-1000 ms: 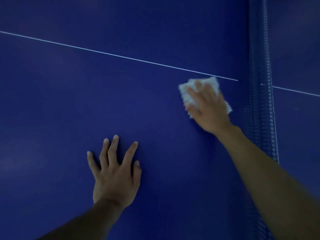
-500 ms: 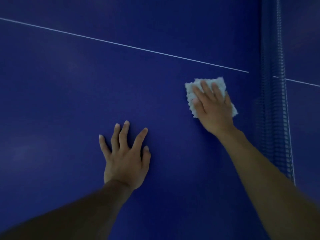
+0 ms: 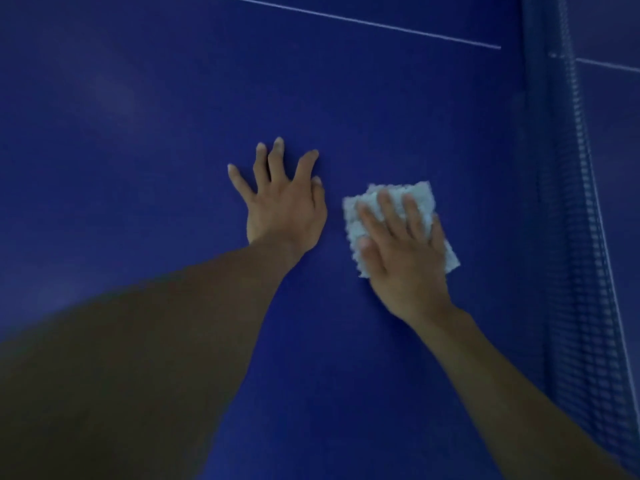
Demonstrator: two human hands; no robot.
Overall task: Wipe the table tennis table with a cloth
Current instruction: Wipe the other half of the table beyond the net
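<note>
The dark blue table tennis table (image 3: 138, 133) fills the view. A white folded cloth (image 3: 356, 216) lies flat on it, right of centre. My right hand (image 3: 405, 251) presses down on the cloth with straight, spread fingers and covers most of it. My left hand (image 3: 284, 202) rests flat on the bare table just left of the cloth, fingers spread, holding nothing.
The blue net (image 3: 581, 237) runs down the right side of the view, a short way right of the cloth. A thin white line (image 3: 381, 24) crosses the table at the top, up to the net.
My right hand has slid the cloth toward me, away from the white line, and it now lies beside my left hand. The view has shifted, so the line sits higher in frame.
</note>
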